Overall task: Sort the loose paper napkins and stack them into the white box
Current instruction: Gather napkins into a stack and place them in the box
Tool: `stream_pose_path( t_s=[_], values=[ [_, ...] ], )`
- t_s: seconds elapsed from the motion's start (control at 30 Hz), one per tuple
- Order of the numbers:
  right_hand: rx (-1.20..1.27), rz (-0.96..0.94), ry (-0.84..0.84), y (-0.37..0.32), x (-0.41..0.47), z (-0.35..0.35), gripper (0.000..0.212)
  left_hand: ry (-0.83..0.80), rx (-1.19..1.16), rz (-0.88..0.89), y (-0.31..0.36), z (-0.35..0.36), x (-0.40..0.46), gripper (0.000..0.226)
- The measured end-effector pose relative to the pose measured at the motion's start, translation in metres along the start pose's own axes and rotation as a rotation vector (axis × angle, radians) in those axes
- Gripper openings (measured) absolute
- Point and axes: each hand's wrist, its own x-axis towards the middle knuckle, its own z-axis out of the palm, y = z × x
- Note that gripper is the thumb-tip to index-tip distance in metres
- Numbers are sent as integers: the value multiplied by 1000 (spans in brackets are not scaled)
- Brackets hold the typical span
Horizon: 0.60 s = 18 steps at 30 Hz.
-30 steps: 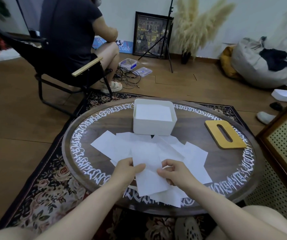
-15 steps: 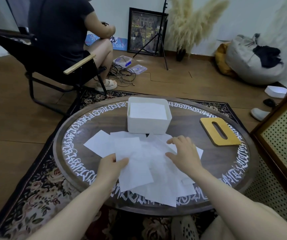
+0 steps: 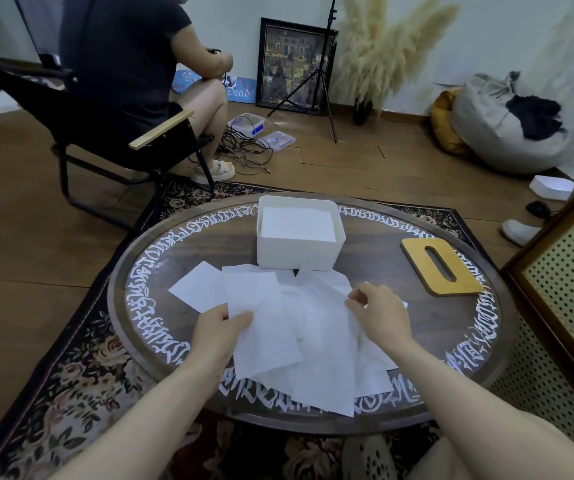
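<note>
Napkins point(image 3: 289, 327) lie overlapping on the worktop point(image 3: 400, 323) between both hands, left hand point(image 3: 218, 332) pinching one sheet while right hand point(image 3: 379, 311) pinches another's edge, likely separating them for the white box point(image 3: 297, 252) just beyond.

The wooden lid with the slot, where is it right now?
In the head view the wooden lid lies flat on the right side of the round table, to the right of the white box and beyond the right hand.
</note>
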Motion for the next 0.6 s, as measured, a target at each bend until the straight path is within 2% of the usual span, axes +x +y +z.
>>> stream_pose_path(
  t_s=[0.23,0.43,0.5,0.6],
  values=[
    [251,27,77,-14,-11,-14,11,8,-15,-6,2,2,0,15],
    [796,97,197,-22,-22,-36,11,30,-16,-9,3,2,3,15],
    [909,181,173,-20,-27,-38,10,32,-10,2,3,1,4,15],
    [973,408,77,-15,-35,-32,5,31,7,17,2,0,4,11]
  ],
)
